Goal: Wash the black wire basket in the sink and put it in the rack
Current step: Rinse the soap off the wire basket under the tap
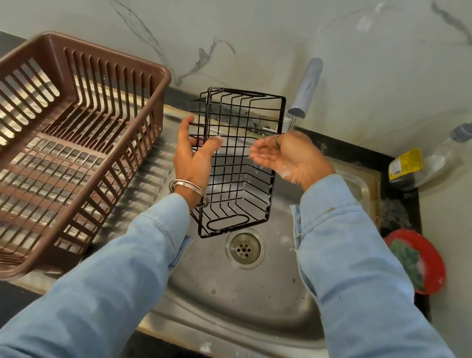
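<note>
The brown plastic rack [52,154] sat on the ribbed drainboard left of the steel sink [243,294]. The black wire basket [239,164] was held on end above the sink bowl, its lower end just above the drain [244,249], its upper end level with the tap [306,89]. The left hand [194,155] gripped the basket's left side, thumb and fingers curled round the wires. The right hand [287,157] lay palm up and relaxed beneath the tap, wet, at the basket's right edge. A red dish [416,261] and a bottle [429,162] stood at the right.
</note>
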The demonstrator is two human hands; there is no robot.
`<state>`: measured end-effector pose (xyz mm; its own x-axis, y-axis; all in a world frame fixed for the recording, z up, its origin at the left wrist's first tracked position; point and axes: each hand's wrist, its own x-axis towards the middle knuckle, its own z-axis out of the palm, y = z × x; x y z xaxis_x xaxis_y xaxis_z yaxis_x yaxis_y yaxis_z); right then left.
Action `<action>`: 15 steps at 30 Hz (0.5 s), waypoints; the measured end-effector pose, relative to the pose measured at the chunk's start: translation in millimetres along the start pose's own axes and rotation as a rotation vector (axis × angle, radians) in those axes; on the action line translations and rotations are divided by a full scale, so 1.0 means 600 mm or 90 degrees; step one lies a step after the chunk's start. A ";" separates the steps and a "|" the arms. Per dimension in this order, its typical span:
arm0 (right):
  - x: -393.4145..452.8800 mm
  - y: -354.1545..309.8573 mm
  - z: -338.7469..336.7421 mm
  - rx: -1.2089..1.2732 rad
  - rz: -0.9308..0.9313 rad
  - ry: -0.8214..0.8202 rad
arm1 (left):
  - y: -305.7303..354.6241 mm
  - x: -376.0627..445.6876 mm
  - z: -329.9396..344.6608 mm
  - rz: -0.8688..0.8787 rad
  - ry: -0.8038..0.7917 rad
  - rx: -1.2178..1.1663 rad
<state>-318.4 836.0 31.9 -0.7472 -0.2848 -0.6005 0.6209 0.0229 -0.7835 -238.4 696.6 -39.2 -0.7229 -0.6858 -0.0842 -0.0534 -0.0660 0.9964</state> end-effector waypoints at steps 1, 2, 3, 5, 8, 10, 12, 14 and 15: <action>-0.002 0.001 0.000 0.001 0.005 -0.006 | 0.001 0.000 0.000 0.005 0.000 0.003; -0.002 0.001 -0.001 0.005 0.003 -0.003 | 0.003 -0.001 0.000 0.008 0.001 0.005; -0.001 0.001 -0.003 0.007 -0.001 0.004 | 0.004 -0.003 0.000 0.010 0.000 0.004; -0.003 0.000 -0.004 0.000 0.001 0.004 | 0.006 -0.004 0.001 0.008 0.000 -0.004; -0.005 0.000 -0.001 0.011 0.006 -0.010 | 0.011 -0.007 0.005 0.009 -0.003 -0.001; -0.006 -0.003 0.000 0.022 -0.013 -0.001 | 0.012 -0.009 0.005 0.015 -0.006 0.003; -0.008 -0.006 0.001 0.033 -0.024 -0.019 | 0.013 -0.010 0.005 0.020 -0.010 0.015; -0.009 -0.001 0.000 0.011 -0.017 -0.041 | 0.014 -0.013 0.005 0.030 -0.013 0.021; -0.009 0.003 -0.001 -0.019 -0.007 -0.044 | 0.014 -0.015 0.005 0.034 -0.013 0.019</action>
<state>-313.2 838.0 33.6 -0.7348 -0.3504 -0.5808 0.6051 0.0483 -0.7947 -234.4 704.4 -30.2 -0.7396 -0.6723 -0.0306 -0.0348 -0.0072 0.9994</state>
